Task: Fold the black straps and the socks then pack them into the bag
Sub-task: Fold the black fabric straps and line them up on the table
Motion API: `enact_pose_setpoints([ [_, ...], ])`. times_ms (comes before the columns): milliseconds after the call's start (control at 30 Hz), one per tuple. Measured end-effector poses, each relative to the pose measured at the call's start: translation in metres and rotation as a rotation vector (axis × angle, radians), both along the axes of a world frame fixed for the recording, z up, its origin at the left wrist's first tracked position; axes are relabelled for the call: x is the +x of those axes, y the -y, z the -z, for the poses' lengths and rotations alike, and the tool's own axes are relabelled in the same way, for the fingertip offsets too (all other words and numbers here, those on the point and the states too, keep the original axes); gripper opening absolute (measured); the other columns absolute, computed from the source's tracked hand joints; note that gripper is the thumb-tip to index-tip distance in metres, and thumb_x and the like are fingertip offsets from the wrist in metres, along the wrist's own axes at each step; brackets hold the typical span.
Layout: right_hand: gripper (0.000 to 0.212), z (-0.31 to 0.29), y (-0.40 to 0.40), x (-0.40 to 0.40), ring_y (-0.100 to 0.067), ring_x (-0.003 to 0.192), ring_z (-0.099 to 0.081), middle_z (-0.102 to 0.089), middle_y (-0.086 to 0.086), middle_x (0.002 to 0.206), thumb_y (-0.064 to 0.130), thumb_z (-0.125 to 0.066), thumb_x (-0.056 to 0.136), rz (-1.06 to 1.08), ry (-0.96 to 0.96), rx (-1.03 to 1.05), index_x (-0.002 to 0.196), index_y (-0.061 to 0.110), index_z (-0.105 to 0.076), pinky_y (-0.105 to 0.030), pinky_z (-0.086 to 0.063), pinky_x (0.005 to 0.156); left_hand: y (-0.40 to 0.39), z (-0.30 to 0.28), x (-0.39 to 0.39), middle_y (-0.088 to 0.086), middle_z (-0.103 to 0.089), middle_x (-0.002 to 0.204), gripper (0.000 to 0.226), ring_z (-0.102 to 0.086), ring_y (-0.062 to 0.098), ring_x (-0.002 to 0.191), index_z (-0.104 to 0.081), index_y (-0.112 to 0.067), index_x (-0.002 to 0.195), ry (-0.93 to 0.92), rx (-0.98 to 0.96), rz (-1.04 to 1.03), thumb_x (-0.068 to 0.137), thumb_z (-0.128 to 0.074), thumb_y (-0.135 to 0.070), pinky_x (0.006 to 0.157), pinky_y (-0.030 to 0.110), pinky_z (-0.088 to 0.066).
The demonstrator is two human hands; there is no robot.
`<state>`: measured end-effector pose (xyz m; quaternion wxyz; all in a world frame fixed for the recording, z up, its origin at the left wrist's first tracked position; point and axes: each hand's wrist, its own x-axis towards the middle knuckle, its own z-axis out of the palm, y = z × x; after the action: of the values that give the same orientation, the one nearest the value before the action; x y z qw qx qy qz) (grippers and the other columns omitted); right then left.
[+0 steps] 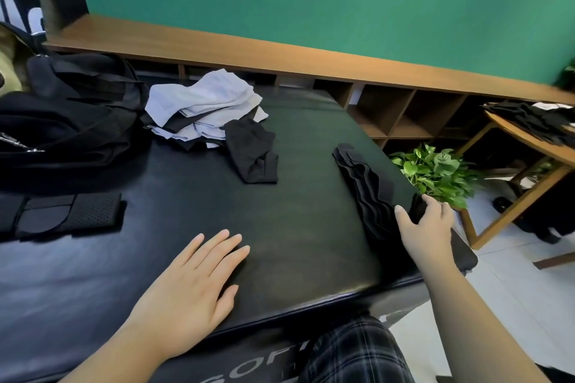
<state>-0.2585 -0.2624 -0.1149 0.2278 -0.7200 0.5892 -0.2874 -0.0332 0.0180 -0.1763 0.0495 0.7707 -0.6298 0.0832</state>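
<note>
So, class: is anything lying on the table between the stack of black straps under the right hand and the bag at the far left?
Yes. The black socks and the pale cloth pile lie between the black straps gripped by the right hand and the bag.

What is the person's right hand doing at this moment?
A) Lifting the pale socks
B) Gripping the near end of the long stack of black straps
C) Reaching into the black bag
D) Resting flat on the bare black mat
B: the right hand curls its fingers round the near end of the stack of black straps at the mat's right edge, while the left hand lies flat on the mat.
</note>
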Motion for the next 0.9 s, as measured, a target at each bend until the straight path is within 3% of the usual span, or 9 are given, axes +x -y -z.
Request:
enact_pose_setpoints([
  [133,0.065,-0.003,0.005,0.002,-0.027,0.134,-0.031,-0.024,-0.014,0.152,0.033,-0.057,0.093,-0.004,0.093,0.092,0.145,0.009,-0.028,-0.040,-0.030,0.106,0.000,-0.001,0.000,-0.002,-0.050,0.139,0.061,-0.036,0.016,0.135,-0.053,-0.018,0.133,-0.012,0.014,-0.008,0.099,-0.010,-0.044,0.110,0.039,-0.020],
  [267,0.068,0.000,0.003,0.005,-0.030,0.124,-0.046,-0.044,-0.011,0.140,0.036,-0.063,0.088,0.016,0.115,0.071,0.142,0.011,-0.029,-0.051,-0.037,0.104,-0.001,-0.001,0.000,-0.003,-0.050,0.139,0.061,-0.035,0.015,0.134,-0.053,-0.019,0.133,-0.022,0.020,-0.018,0.098,-0.010,-0.044,0.111,0.037,-0.019],
  [500,0.070,-0.004,-0.007,0.009,-0.032,0.119,-0.051,-0.051,-0.008,0.132,0.026,-0.067,0.085,-0.026,0.052,0.009,0.142,0.018,-0.028,-0.053,-0.040,0.101,-0.002,-0.002,0.000,-0.004,-0.050,0.138,0.061,-0.036,0.014,0.134,-0.053,-0.019,0.133,-0.042,0.022,-0.025,0.098,-0.010,-0.044,0.111,0.037,-0.019],
  [567,0.057,-0.006,-0.008,0.009,-0.029,0.113,-0.054,-0.058,-0.007,0.124,0.024,-0.066,0.086,-0.041,-0.021,-0.025,0.136,0.020,-0.039,-0.051,-0.040,0.100,-0.002,-0.002,0.000,-0.004,-0.050,0.139,0.061,-0.037,0.014,0.134,-0.053,-0.019,0.134,-0.048,0.018,-0.028,0.098,-0.010,-0.044,0.111,0.036,-0.019],
  [667,0.018,-0.004,-0.007,0.006,-0.026,0.098,-0.059,-0.065,-0.005,0.102,0.021,-0.064,0.087,-0.124,-0.109,-0.119,0.101,0.029,-0.058,-0.044,-0.046,0.087,-0.003,-0.003,0.000,-0.005,-0.050,0.138,0.061,-0.038,0.014,0.134,-0.053,-0.019,0.133,-0.057,0.013,-0.028,0.098,-0.010,-0.044,0.110,0.036,-0.020],
  [767,0.019,-0.003,-0.008,0.003,-0.022,0.084,-0.056,-0.063,-0.005,0.086,0.017,-0.064,0.087,-0.171,-0.128,-0.184,0.084,0.033,-0.055,-0.034,-0.043,0.070,-0.003,-0.003,0.000,-0.006,-0.050,0.138,0.060,-0.038,0.014,0.134,-0.052,-0.020,0.134,-0.064,0.008,-0.029,0.098,-0.010,-0.044,0.110,0.036,-0.021],
  [900,0.015,-0.010,-0.013,0.003,-0.021,0.085,-0.053,-0.060,-0.002,0.080,0.011,-0.062,0.088,-0.180,-0.077,-0.300,0.087,0.026,-0.057,-0.037,-0.044,0.068,-0.003,-0.003,0.000,-0.006,-0.050,0.138,0.060,-0.039,0.014,0.134,-0.052,-0.020,0.134,-0.072,0.007,-0.030,0.098,-0.010,-0.044,0.110,0.036,-0.021],
])
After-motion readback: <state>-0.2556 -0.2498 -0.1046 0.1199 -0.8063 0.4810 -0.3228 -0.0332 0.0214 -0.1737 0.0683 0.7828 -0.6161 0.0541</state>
